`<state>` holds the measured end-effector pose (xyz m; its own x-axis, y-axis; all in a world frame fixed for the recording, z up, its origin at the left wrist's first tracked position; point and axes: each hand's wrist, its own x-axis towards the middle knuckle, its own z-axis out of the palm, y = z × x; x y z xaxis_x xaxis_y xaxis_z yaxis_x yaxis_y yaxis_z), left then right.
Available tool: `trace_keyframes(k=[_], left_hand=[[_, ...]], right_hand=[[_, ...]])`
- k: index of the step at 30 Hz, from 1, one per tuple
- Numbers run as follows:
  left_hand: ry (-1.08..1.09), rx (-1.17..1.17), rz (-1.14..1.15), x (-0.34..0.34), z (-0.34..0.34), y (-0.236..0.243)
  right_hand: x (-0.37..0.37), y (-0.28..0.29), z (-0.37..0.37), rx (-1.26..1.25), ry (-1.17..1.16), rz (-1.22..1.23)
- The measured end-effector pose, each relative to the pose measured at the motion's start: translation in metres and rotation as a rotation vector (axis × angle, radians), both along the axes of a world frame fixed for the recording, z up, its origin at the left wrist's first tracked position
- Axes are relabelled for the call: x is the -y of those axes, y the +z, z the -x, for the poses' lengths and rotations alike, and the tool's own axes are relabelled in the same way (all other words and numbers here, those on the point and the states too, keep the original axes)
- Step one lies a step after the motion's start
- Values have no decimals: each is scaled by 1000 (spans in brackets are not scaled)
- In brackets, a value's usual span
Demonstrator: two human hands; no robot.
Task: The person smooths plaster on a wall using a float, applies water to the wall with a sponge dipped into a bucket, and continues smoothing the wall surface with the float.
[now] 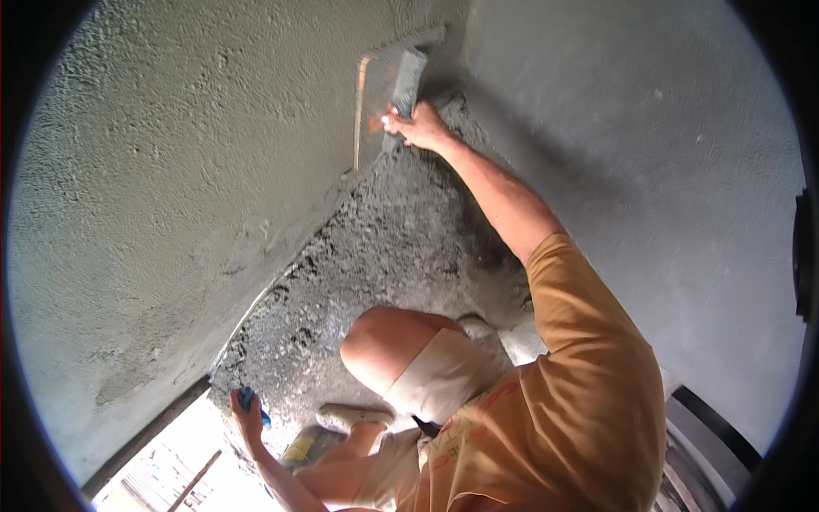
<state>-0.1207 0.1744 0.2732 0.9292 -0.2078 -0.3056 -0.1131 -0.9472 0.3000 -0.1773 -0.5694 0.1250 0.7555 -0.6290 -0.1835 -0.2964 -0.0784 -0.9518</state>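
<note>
At the far end, my right hand (418, 128) is closed around the grey handle of a flat plastering float (373, 98). The float's plate lies against the rough, freshly plastered left wall (196, 128), close to the corner, and its edge looks orange-brown. My right arm reaches far forward over the floor. Down at the lower left, my left hand (246, 420) grips a small blue object (246, 398), perhaps a tool handle; the rest of it is hidden. This hand is near the bottom end of the left wall.
Loose grey mortar covers the floor (384, 230) between the walls. A smoother grey wall (648, 154) rises on the right. My bent knee (388, 350) and a shoe (354, 416) are in the middle. Bright daylight shows past an edge at the lower left.
</note>
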Motion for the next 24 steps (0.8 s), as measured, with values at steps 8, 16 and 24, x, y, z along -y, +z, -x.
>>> trace_keyframes(k=[8, 16, 24], left_hand=[[58, -75, 108, 26, -2, 8], [68, -100, 64, 12, 8, 1], [63, -116, -13, 27, 8, 12]], right_hand=[[100, 97, 28, -186, -46, 387], [97, -41, 47, 26, -243, 222], [51, 4, 12, -66, -101, 355]])
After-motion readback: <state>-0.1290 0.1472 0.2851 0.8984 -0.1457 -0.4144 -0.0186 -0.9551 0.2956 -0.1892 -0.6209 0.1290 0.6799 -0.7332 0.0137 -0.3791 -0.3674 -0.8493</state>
